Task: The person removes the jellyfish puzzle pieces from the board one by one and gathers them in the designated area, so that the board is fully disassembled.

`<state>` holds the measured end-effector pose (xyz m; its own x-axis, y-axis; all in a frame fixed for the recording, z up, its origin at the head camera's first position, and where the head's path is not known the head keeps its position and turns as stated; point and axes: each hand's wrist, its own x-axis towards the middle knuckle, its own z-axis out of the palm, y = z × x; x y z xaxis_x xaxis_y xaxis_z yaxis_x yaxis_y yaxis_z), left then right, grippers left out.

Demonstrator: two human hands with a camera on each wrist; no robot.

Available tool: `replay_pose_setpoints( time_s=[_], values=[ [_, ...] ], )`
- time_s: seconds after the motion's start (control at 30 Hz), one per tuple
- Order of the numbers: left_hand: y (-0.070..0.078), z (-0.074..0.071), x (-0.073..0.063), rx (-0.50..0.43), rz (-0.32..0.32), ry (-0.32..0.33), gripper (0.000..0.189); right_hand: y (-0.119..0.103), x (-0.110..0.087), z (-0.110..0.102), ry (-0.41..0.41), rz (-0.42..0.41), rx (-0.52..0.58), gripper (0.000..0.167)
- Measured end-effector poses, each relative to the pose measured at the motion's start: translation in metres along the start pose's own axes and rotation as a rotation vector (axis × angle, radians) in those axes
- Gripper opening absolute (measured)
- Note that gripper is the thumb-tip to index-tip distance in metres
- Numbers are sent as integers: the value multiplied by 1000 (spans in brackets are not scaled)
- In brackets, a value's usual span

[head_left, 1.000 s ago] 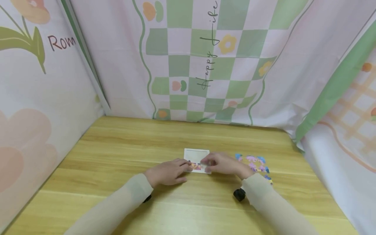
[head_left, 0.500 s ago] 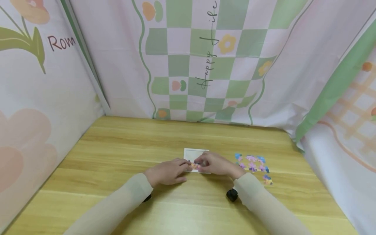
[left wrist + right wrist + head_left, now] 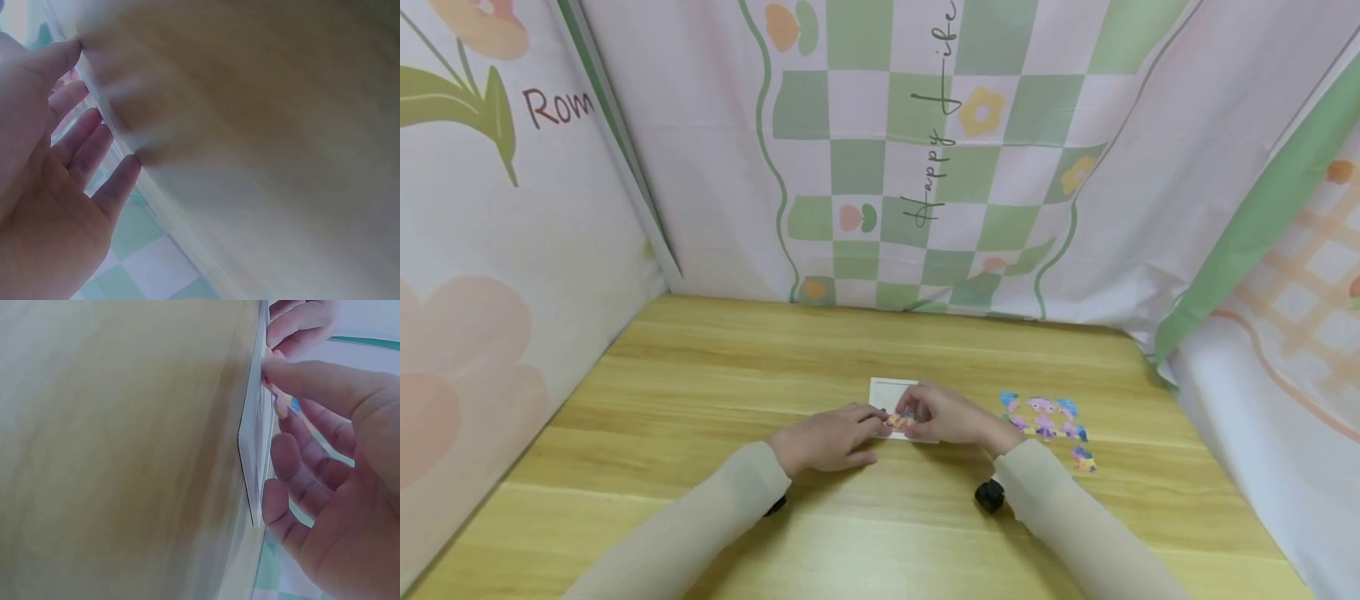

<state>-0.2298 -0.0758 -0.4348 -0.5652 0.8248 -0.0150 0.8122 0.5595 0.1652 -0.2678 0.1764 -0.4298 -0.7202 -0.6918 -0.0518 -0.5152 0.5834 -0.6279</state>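
Note:
A small white puzzle tray [image 3: 886, 392] lies flat on the table in the head view, with colourful jigsaw pieces [image 3: 893, 422] along its near side. My left hand [image 3: 833, 439] rests at the tray's left edge, its fingers nearly straight and their tips on the near pieces. In the left wrist view the fingers [image 3: 94, 144] are spread and lightly bent. From the right, my right hand [image 3: 953, 419] reaches over the tray. Thumb and forefinger pinch a jigsaw piece [image 3: 281, 406], seen in the right wrist view; the other fingers are loosely bent. The hand hides the tray's right part.
Loose pink, purple and blue jigsaw pieces [image 3: 1043, 427] lie in rows on the wooden table [image 3: 737, 358], right of the tray. One yellow and blue piece [image 3: 1083, 458] sits nearer me. A printed curtain [image 3: 857, 275] hangs along the table's back edge.
My right hand has shifted left over the tray, to the pieces by the left fingertips. The piece in its pinch has turned slightly upward. My left hand stays in place.

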Motion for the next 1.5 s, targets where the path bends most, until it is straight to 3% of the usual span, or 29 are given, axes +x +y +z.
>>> replay_pose_setpoints(
  time_s=[0.2,0.4,0.57,0.87,1.03,1.27,1.5],
  values=[
    [-1,0,0,-6,-8,-4,43,1,-3,-4,-12,18,75,12],
    [-1,1,0,-18,-6,-9,42,9,-17,-16,-28,25,73,12],
    [-1,2,-1,-21,-4,-9,43,24,-39,-28,-48,36,89,13],
    [-1,2,-1,-43,-6,-13,44,46,-93,-57,-41,165,72,16],
    [-2,3,-1,-33,-6,-8,45,58,-118,-70,-41,171,81,17],
    [-4,4,0,-32,-7,-8,47,68,-140,-78,-91,216,137,14],
    [-3,3,0,-40,-14,-7,47,72,-150,-79,-78,267,139,17]
  ],
)
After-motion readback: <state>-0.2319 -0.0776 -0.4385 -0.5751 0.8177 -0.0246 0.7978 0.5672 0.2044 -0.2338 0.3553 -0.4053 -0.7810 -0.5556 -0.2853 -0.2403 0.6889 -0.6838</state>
